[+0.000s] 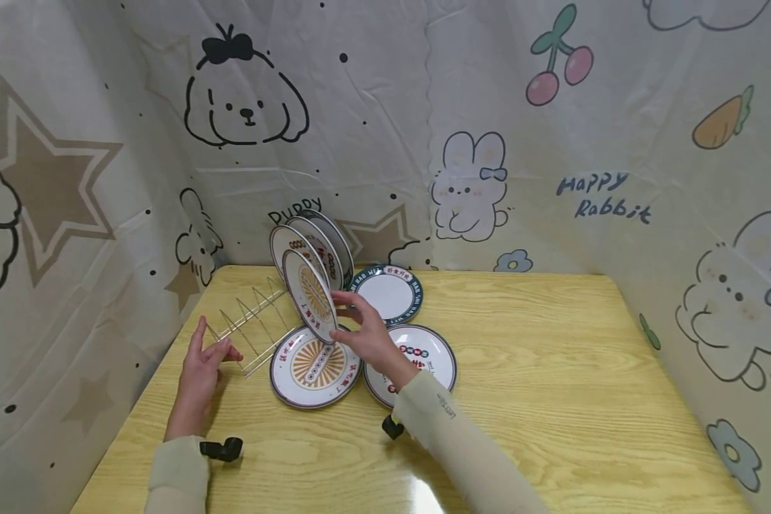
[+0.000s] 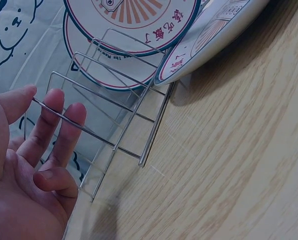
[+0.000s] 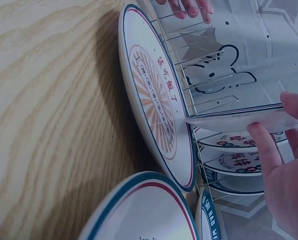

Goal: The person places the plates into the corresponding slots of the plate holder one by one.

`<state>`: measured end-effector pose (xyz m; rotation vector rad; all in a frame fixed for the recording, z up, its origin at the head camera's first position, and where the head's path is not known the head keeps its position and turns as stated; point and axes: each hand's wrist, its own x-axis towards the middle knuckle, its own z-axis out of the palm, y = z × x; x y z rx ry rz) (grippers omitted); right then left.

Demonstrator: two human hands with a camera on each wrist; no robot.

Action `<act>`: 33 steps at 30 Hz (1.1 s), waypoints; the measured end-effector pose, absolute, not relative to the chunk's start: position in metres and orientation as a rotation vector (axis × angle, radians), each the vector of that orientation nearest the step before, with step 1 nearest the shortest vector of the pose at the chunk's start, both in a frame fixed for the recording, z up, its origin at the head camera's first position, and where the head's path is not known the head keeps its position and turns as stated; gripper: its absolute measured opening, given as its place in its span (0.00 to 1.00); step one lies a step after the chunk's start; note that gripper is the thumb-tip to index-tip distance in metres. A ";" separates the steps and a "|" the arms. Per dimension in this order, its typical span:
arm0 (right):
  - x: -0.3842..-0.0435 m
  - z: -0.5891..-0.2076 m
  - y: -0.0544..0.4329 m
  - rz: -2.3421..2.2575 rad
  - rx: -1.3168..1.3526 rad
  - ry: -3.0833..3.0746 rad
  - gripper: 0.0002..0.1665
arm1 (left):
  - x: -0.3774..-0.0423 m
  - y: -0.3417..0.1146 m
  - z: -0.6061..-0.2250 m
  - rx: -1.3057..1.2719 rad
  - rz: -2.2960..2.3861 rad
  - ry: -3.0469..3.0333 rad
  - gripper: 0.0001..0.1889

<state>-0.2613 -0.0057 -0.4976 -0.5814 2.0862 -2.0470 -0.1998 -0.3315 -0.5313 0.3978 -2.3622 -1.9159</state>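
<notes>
My right hand (image 1: 375,343) grips the right edge of a white plate (image 1: 311,294) with an orange sunburst, tilted on its edge at the wire dish rack (image 1: 250,316). In the right wrist view the held plate (image 3: 238,120) shows nearly edge-on, thumb on one face and fingers on the other. At the rack's near left end, my left hand (image 1: 199,371) pinches an end wire between thumb and fingers. Several plates (image 1: 339,246) stand upright at the rack's far end, partly hidden by the held one. Another sunburst plate (image 1: 317,368) lies flat beside the rack.
A white plate with red lettering (image 1: 435,357) lies under my right forearm, partly covered. Behind it lies a plate with a dark green rim (image 1: 385,294). All rest on a wooden table (image 1: 552,371), with a printed curtain (image 1: 385,143) along its back and sides.
</notes>
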 end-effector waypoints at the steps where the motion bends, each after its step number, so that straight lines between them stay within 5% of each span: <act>1: -0.261 -0.498 -0.006 -2.051 -0.587 2.084 0.45 | -0.200 -0.332 -0.531 0.400 -1.923 -2.363 0.43; 18: -0.272 -0.505 -0.015 -2.087 -0.770 2.133 0.40 | -0.200 -0.332 -0.531 0.397 -2.024 -2.296 0.43; 33: -0.279 -0.508 -0.020 -2.078 -0.593 2.240 0.32 | -0.198 -0.332 -0.527 0.447 -2.040 -2.289 0.43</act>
